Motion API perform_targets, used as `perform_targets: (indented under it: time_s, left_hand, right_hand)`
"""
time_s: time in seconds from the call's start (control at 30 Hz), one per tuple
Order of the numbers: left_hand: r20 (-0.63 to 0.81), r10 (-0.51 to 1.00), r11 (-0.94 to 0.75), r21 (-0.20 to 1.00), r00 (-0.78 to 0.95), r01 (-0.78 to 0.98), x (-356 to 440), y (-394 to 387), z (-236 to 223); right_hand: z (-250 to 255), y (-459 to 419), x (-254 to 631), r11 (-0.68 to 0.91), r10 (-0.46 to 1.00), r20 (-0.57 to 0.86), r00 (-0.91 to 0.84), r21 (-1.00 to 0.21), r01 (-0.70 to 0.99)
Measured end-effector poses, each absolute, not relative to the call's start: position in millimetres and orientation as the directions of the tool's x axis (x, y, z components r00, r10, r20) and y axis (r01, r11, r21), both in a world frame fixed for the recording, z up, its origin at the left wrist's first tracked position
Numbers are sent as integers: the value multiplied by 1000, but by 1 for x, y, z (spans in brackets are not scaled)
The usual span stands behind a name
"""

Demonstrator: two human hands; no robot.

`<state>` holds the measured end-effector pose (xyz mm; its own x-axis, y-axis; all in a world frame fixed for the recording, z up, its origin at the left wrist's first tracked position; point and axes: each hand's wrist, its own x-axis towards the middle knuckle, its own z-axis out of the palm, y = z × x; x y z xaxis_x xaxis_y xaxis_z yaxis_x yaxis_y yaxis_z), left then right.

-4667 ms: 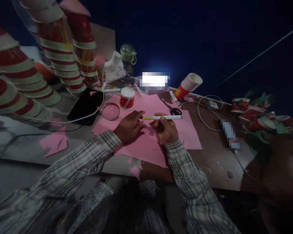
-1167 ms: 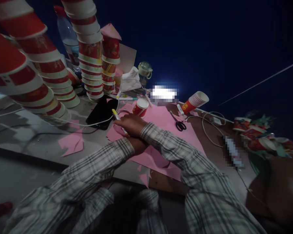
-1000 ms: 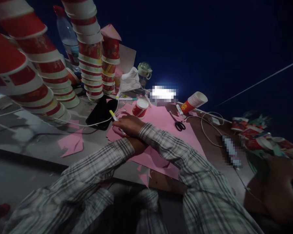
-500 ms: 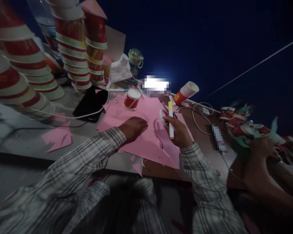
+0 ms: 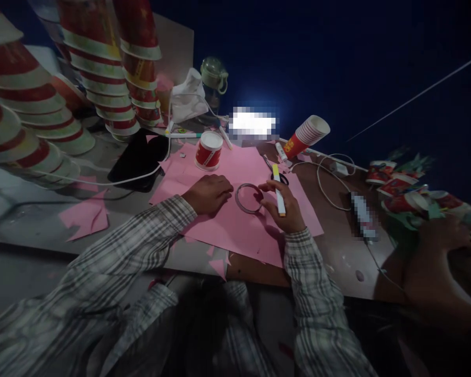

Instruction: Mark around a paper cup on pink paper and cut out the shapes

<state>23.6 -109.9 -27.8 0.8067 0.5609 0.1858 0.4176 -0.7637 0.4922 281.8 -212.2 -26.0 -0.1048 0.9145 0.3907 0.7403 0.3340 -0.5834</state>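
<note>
Pink paper sheets [image 5: 227,230] lie before me on the table. My left hand [image 5: 207,193] rests on the top sheet, fingers stretched forward and holding nothing. In my right hand [image 5: 288,212] is a white marker with a yellow end [image 5: 278,193], gripped upright against the fingers. The thumb and fingertips of that hand also touch the right edge of a thin, pale ring [image 5: 238,200], which looks flat on the paper. Dark scissor handles [image 5: 284,179] show partly behind the right hand. A small red-and-white paper cup [image 5: 209,152] stands upside down on the sheet.
Tall stacks of paper cups [image 5: 98,78] rise at the left, by a black phone or tablet [image 5: 139,159]. A tilted cup stack [image 5: 308,137] stands behind right. White cables [image 5: 322,183] cross the table. Another person's arm [image 5: 432,262] is at far right, near decorated cups [image 5: 402,193].
My right hand has lowered the ring from a tilted hold to the pink paper, still gripping the marker. My left hand has stayed on the paper; the view has shifted slightly.
</note>
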Motion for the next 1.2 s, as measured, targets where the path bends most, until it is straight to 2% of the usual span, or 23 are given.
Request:
perform_targets:
  time_s: [0.17, 0.3, 0.63, 0.93, 1.2]
  left_hand:
    - [151, 498, -824, 391, 854, 411, 24, -109, -33]
    - [138, 510, -819, 380, 849, 430, 24, -109, -35]
    - [116, 532, -787, 432, 839, 439, 25, -103, -33]
    - [40, 653, -646, 549, 756, 529, 24, -102, -30]
    - [160, 678, -687, 487, 718, 540, 21, -97, -38]
  right_hand:
    - [-31, -214, 288, 303, 950, 263, -170, -636, 710]
    - [-40, -213, 284, 286, 958, 192, -212, -642, 711]
    - [-51, -211, 267, 186, 982, 134, -131, -803, 566]
    - [-44, -213, 260, 196, 981, 160, -114, -785, 588]
    - [-47, -211, 260, 211, 977, 175, -119, -816, 538]
